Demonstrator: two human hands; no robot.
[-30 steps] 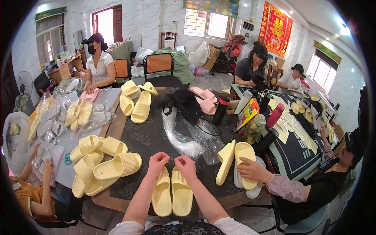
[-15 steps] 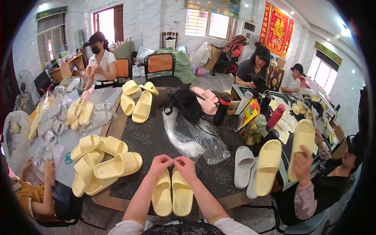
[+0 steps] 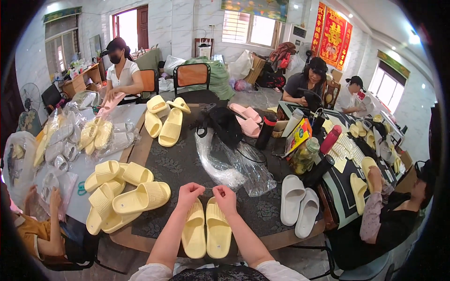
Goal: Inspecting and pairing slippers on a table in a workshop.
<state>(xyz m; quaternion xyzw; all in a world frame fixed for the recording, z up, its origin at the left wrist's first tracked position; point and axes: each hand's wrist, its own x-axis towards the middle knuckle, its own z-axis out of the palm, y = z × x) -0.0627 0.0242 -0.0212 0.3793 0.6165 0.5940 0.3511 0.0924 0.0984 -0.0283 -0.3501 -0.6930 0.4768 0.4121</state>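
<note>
My left hand point(image 3: 190, 194) and my right hand point(image 3: 225, 199) are pinched just above the toe ends of a pair of yellow slide slippers. A thin strand point(image 3: 209, 188), perhaps a thread or thin band, runs between my fingertips. The left slipper point(image 3: 193, 240) and the right slipper point(image 3: 218, 240) lie side by side on the dark patterned mat point(image 3: 164, 159), soles down. My hands and wrists cover part of their straps.
Yellow slippers point(image 3: 143, 197) are heaped on my left, with another yellow group point(image 3: 170, 129) farther back. Grey slippers point(image 3: 292, 201) lie on my right. Beyond my hands are clear plastic bags point(image 3: 213, 161). Bottles point(image 3: 304, 157) stand right. A person point(image 3: 391, 213) sits close on my right.
My hands have moved slightly apart, and the thin strand between them now shows. The person on my right has drawn two yellow slippers away to the right, uncovering a grey one.
</note>
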